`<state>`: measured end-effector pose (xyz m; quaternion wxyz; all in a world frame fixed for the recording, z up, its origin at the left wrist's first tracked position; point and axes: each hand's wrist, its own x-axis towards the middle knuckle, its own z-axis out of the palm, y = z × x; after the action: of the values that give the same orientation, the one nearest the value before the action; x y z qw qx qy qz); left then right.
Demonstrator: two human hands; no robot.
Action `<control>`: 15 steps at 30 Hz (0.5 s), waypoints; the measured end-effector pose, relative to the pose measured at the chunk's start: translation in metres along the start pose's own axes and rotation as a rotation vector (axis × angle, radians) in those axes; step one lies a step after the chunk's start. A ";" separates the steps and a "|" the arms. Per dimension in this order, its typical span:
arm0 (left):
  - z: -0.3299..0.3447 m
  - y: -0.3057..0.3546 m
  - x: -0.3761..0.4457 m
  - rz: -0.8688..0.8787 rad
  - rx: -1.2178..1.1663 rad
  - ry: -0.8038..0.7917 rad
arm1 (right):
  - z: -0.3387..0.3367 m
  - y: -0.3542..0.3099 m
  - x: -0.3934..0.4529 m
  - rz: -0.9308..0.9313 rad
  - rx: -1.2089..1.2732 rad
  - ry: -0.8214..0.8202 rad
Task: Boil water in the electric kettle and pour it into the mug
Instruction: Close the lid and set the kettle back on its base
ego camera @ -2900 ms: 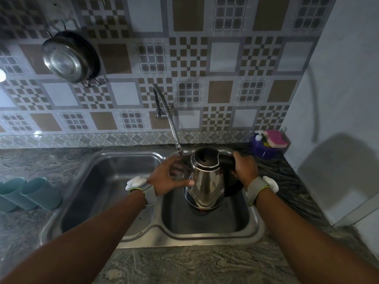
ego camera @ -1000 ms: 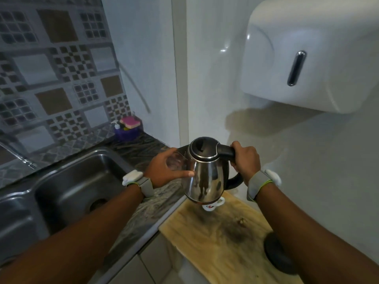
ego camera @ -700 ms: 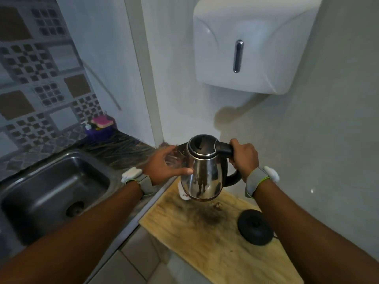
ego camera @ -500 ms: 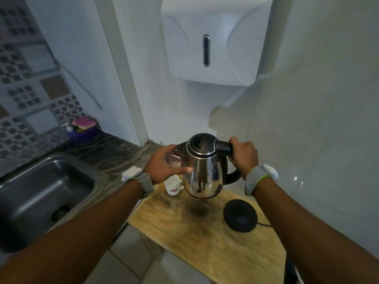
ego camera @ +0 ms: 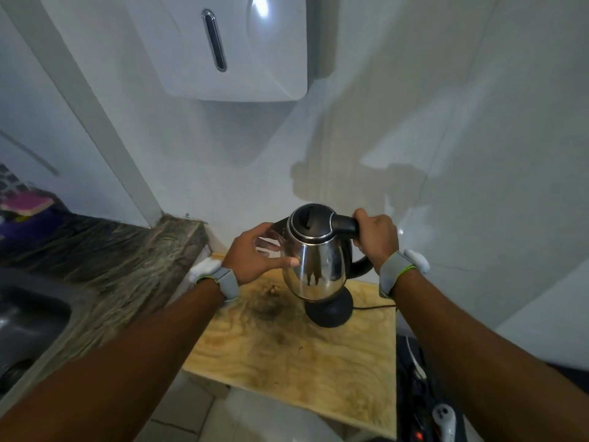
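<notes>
Steel kettle now hangs right above the round black base on the wooden board, its bottom overlapping the near edge of the base; whether the two touch cannot be told. Half a second ago the kettle was held to the left of the base, with bare board between them, so it has moved across to the right and lower. The right hand still wraps its fingers round the black handle at the top, just as before. The left hand stays at the spout side, thumb lying along the steel body and fingers curled around the spout, the same hold as in the earlier frames. The white mug that stood by the left wrist a moment ago is no longer visible; the left hand and forearm cover that spot. The view has swung further right: the sink is now only a dark strip at the left edge, and the white wall box sits higher and closer to the top. A thin black cord leads from the base toward the right.
</notes>
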<state>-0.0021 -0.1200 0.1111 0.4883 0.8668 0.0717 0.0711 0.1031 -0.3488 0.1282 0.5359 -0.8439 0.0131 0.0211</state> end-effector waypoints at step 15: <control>0.063 -0.044 0.037 -0.067 -0.071 -0.119 | 0.002 0.078 0.026 0.127 0.006 0.046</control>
<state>0.0441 -0.1430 0.0434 0.5241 0.8488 0.0692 0.0057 0.1254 -0.3801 0.0559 0.5354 -0.8401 0.0792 0.0355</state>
